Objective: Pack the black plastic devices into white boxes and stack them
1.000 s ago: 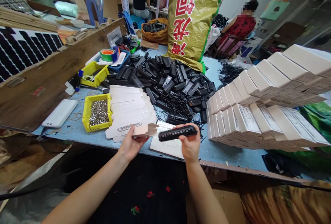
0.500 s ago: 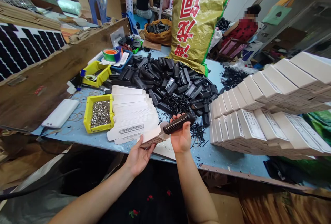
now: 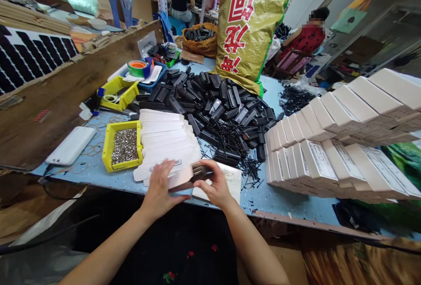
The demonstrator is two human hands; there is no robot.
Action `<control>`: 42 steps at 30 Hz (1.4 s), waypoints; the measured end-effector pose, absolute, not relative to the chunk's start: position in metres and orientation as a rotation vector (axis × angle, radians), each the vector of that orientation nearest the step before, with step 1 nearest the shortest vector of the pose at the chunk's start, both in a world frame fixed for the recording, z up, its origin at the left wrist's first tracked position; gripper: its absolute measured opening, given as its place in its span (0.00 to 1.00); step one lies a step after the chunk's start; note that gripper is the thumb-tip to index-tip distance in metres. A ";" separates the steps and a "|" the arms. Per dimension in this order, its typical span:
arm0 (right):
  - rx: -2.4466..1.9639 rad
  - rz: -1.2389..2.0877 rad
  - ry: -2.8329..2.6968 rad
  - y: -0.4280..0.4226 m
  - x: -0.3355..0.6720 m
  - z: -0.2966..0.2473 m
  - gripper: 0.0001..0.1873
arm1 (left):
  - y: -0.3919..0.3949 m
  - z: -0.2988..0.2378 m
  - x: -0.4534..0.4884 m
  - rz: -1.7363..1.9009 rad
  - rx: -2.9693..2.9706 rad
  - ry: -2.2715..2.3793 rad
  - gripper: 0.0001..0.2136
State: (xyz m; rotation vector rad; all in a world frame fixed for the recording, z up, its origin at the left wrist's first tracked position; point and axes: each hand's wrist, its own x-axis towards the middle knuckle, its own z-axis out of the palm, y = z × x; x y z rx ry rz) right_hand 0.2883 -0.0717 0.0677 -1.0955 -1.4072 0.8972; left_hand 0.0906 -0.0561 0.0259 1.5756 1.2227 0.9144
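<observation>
A small white carton (image 3: pixel 180 178) is held low over the table's front edge, with printing on its side. My left hand (image 3: pixel 159 190) grips it from the left, thumb below and fingers along its upper side. At the carton's right end, my right hand (image 3: pixel 215 185) is closed on a dark slotted plastic piece (image 3: pixel 199 172). That piece is against the carton's open end; how far inside it sits is hidden by my fingers. Flat white cartons (image 3: pixel 167 138) lie in a fanned stack just beyond my left hand. Under my right hand is a white pad (image 3: pixel 232 179).
Black plastic pieces (image 3: pixel 210 101) are heaped mid-table, with thin black sticks (image 3: pixel 250 166) nearby. A yellow bin (image 3: pixel 107 155) of small metal parts stands left, near a white power bank-like block (image 3: pixel 70 144). Stacked filled-out cartons (image 3: pixel 319 158) rise at right. Behind stands a gold sack (image 3: pixel 246 26).
My right hand has brought the dark slotted piece left and down to the carton's end. My left hand has shifted left and turned over the carton. The view has moved slightly.
</observation>
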 end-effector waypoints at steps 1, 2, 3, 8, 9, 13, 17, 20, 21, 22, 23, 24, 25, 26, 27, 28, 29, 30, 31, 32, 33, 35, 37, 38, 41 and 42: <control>-1.081 0.905 -1.548 -0.061 0.291 0.061 0.19 | -0.056 0.024 0.088 0.852 1.690 1.218 0.38; -1.123 0.869 -1.683 -0.047 0.297 0.054 0.15 | -0.056 0.023 0.087 0.793 1.752 1.217 0.35; -1.235 0.780 -1.828 -0.032 0.304 0.046 0.14 | -0.056 0.021 0.087 0.761 1.777 1.231 0.32; -1.775 0.291 -2.414 0.024 0.346 0.013 0.08 | -0.048 0.014 0.096 0.861 1.832 1.301 0.26; -1.757 0.290 -2.460 0.027 0.351 0.010 0.08 | -0.045 0.014 0.100 0.870 1.846 1.282 0.26; -1.751 0.232 -2.533 0.026 0.358 0.006 0.12 | -0.036 0.014 0.113 0.833 1.849 1.199 0.26; -1.688 0.204 -2.675 0.029 0.358 0.006 0.10 | -0.035 0.012 0.121 0.750 1.846 1.167 0.28; -1.698 0.168 -2.678 0.035 0.360 0.008 0.12 | -0.036 0.011 0.121 0.774 1.859 1.190 0.30; -1.704 0.159 -2.671 0.036 0.360 0.008 0.12 | -0.036 0.010 0.120 0.787 1.862 1.199 0.31; -1.702 0.157 -2.669 0.037 0.360 0.008 0.12 | -0.035 0.010 0.119 0.794 1.864 1.205 0.31; -1.689 0.164 -2.674 0.037 0.360 0.008 0.11 | -0.035 0.009 0.119 0.791 1.867 1.205 0.31; -1.669 0.177 -2.685 0.037 0.359 0.008 0.10 | -0.035 0.009 0.118 0.782 1.869 1.201 0.30; -1.648 0.191 -2.693 0.038 0.358 0.007 0.09 | -0.035 0.008 0.118 0.774 1.871 1.196 0.30; -1.634 0.202 -2.693 0.038 0.357 0.006 0.08 | -0.035 0.008 0.118 0.770 1.873 1.191 0.29; -1.630 0.209 -2.680 0.039 0.356 0.006 0.08 | -0.035 0.007 0.118 0.770 1.877 1.192 0.29; -1.636 0.211 -2.655 0.039 0.356 0.006 0.09 | -0.035 0.006 0.118 0.776 1.881 1.198 0.29; -1.649 0.210 -2.618 0.039 0.358 0.007 0.10 | -0.035 0.005 0.117 0.784 1.886 1.208 0.30; -1.665 0.206 -2.572 0.038 0.361 0.009 0.10 | -0.035 0.004 0.117 0.791 1.893 1.224 0.30; -1.685 0.201 -2.516 0.037 0.364 0.012 0.11 | -0.034 0.004 0.117 0.792 1.902 1.241 0.31; -1.706 0.193 -2.458 0.035 0.367 0.015 0.11 | -0.033 0.003 0.116 0.789 1.914 1.254 0.31; -1.732 0.173 -2.405 0.032 0.370 0.019 0.12 | -0.033 0.002 0.116 0.783 1.931 1.259 0.32; -1.753 0.196 -2.239 0.022 0.371 0.026 0.15 | -0.031 0.001 0.116 0.757 1.975 1.244 0.34; -1.664 0.369 -1.945 0.006 0.362 0.033 0.18 | -0.029 0.002 0.118 0.728 2.014 1.222 0.35; -1.578 0.486 -1.762 -0.004 0.354 0.036 0.20 | -0.028 0.003 0.120 0.715 2.031 1.211 0.35; -1.360 0.661 -1.328 -0.036 0.323 0.041 0.22 | -0.028 0.003 0.124 0.687 2.074 1.177 0.38; -1.341 0.641 -1.301 -0.045 0.313 0.041 0.20 | -0.028 0.002 0.125 0.683 2.077 1.173 0.40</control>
